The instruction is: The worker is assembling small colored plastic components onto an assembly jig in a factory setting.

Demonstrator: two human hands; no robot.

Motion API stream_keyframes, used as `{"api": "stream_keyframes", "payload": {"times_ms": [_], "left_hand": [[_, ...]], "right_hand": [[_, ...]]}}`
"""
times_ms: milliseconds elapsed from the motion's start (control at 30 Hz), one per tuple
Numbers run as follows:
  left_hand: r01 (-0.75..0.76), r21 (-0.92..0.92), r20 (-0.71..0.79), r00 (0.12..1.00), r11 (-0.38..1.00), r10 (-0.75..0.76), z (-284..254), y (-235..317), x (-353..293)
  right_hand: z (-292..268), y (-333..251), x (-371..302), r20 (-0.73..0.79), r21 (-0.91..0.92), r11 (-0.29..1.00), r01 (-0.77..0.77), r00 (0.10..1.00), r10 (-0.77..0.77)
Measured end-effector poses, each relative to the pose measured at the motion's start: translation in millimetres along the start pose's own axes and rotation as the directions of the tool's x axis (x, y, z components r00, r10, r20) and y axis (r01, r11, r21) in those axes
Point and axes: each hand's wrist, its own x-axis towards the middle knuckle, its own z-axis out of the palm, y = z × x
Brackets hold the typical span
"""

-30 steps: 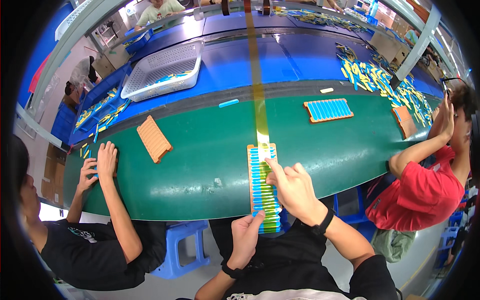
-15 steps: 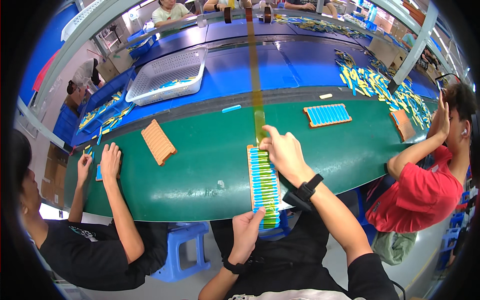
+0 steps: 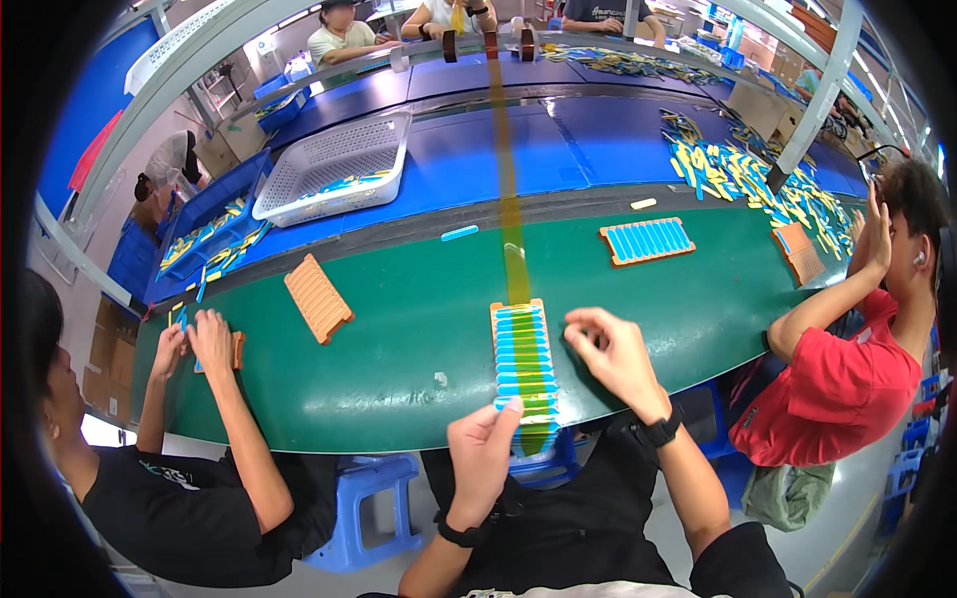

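Straight ahead of me an orange grooved tray (image 3: 493, 334) holds a row of narrow blue strips (image 3: 506, 356). A translucent amber tape (image 3: 513, 239) comes down from the far rail and lies lengthwise across the strips. My left hand (image 3: 480, 453) pinches the left side of the taped row at its near end, thumb on top; its fingers underneath are hidden. The near end of the row reaches past the table's edge. To the right of the tray, my right hand (image 3: 616, 361) is raised with loosely bent fingers apart, touching neither tape nor tray.
An unfilled orange tray (image 3: 319, 299) lies left, and a tray of blue strips (image 3: 648, 241) lies right. A loose blue strip (image 3: 460, 233) is near the white basket (image 3: 334, 164). Yellow and blue strips (image 3: 733, 174) pile up far right. Co-workers sit on both sides; tape rolls (image 3: 490, 45) hang ahead.
My right hand has come off the tape at the tray's far end and moved right and nearer to me. My left hand keeps its pinch, slightly higher in view.
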Motion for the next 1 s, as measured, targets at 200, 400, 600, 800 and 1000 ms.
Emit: {"api": "stream_keyframes", "payload": {"times_ms": [200,400,600,800,1000], "left_hand": [[-0.012,0.024,0.006,1.0,1.0,0.012,-11.4,17.5,15.8],[-0.075,-0.02,-0.131,0.989,0.997,0.072,-22.8,12.2,-0.8],[-0.149,0.018,-0.113,0.982,0.989,0.15,-23.3,28.5,-20.1],[-0.107,-0.072,-0.007,0.994,0.992,0.107,-24.7,25.7,-27.0],[-0.088,-0.043,0.009,0.996,0.995,0.088,-32.0,11.3,-30.0]], "right_hand": [[-5.4,-24.4,-40.7,0.415,-0.19,0.938,0.289,0.89,-0.19],[12.2,-20.8,-22.4,0.468,-0.143,0.936,0.322,0.855,-0.223],[50.3,-36.9,26.1,0.581,0.116,0.953,0.279,0.759,-0.293],[165.2,-28.1,103.8,0.419,-0.071,0.873,0.483,0.808,-0.414],[213.2,-31.4,133.3,0.366,0.468,0.876,0.116,0.877,-0.312]]}}
